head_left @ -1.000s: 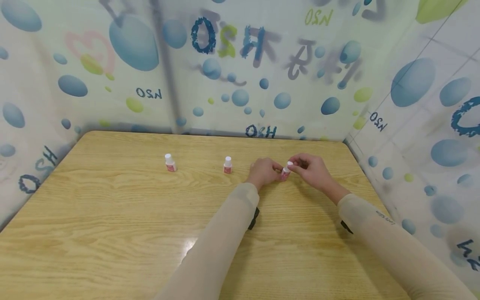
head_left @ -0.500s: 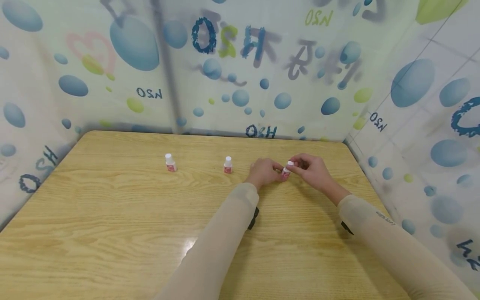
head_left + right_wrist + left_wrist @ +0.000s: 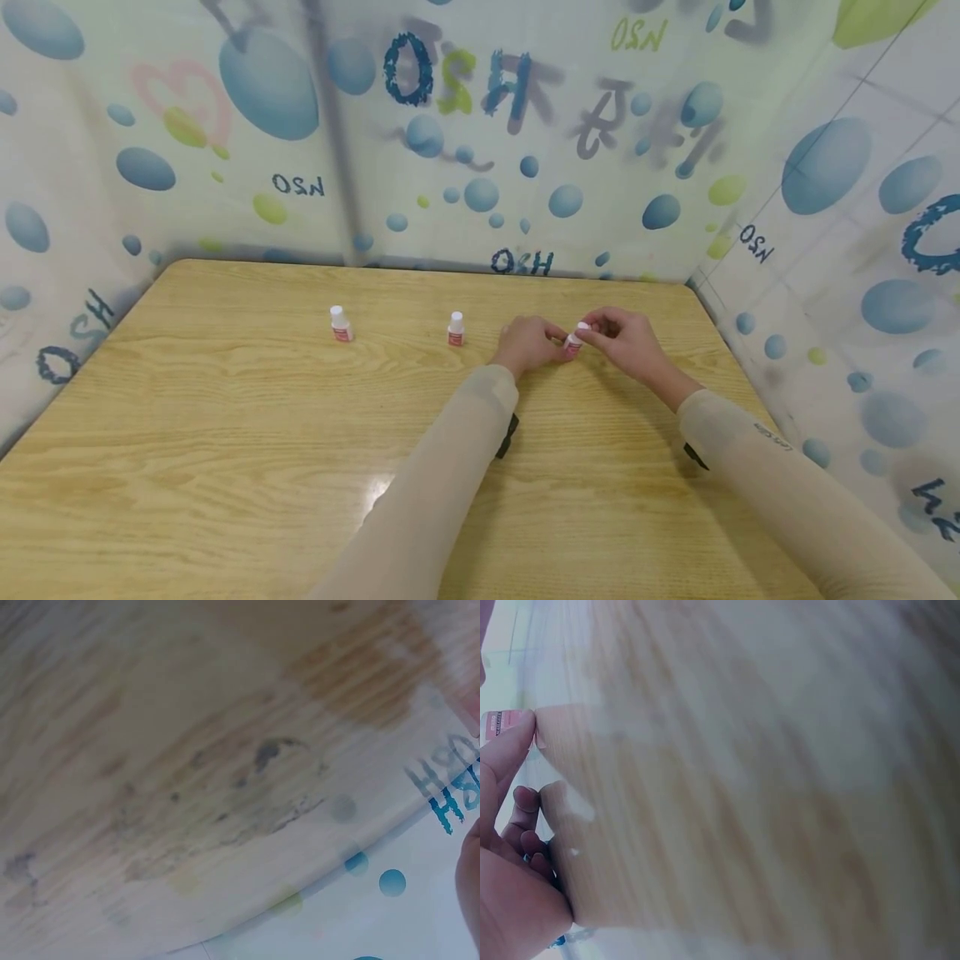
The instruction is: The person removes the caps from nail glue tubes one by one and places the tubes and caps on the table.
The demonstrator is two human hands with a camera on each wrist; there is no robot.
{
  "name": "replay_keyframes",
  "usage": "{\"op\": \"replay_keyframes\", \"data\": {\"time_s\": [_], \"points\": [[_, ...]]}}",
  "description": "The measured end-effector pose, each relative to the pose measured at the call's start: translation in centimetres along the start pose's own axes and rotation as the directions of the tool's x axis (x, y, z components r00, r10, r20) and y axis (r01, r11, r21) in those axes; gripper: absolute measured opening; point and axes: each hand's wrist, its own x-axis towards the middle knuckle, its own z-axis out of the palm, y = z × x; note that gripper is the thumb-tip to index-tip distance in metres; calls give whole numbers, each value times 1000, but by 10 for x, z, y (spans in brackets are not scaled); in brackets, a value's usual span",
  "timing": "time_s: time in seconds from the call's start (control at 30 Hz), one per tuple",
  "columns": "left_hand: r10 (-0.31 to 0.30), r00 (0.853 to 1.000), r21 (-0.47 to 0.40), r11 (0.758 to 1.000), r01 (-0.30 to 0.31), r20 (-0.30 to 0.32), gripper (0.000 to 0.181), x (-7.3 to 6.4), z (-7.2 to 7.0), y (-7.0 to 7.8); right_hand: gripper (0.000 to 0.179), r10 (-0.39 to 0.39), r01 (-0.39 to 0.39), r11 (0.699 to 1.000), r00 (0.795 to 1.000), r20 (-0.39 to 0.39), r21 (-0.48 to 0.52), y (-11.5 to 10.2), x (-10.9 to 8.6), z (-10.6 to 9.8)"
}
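Between my two hands, on the right part of the table, a small white bottle with a red label (image 3: pixel 573 342) leans slightly to the right. My left hand (image 3: pixel 528 343) holds it low down, thumb and fingertips at its base. With thumb and forefinger, my right hand (image 3: pixel 621 340) pinches the white cap (image 3: pixel 582 327) from the other side. The left wrist view shows the left hand (image 3: pixel 510 847) against the tabletop, with the bottle's label (image 3: pixel 502 722) behind the thumb. Only a sliver of the right hand (image 3: pixel 470 881) shows in the right wrist view.
Two similar capped bottles stand upright to the left: one near the middle (image 3: pixel 456 330), one farther left (image 3: pixel 341 325). The wooden table (image 3: pixel 247 433) meets a patterned curtain wall (image 3: pixel 420 192) at the back. Another such wall (image 3: pixel 847 333) runs along the right side.
The bottle has shifted very slightly to the right between the hands. Both hands keep almost the same place, and the other two bottles stay put.
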Motion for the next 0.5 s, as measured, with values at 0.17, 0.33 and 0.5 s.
{"op": "replay_keyframes", "data": {"time_s": [0.17, 0.33, 0.5], "points": [[-2, 1000, 0, 1000, 2, -4, 33, 1, -1, 0, 23, -29, 29, 1000, 1000, 10, 5, 0, 2, -1], [-8, 1000, -5, 1000, 8, -4, 32, 2, 0, 0, 27, -39, 38, 999, 998, 45, 29, -1, 3, -1], [-17, 1000, -4, 1000, 17, 0, 32, 2, 0, 1, 28, 28, -29, 999, 999, 36, 28, -4, 2, -3]]}}
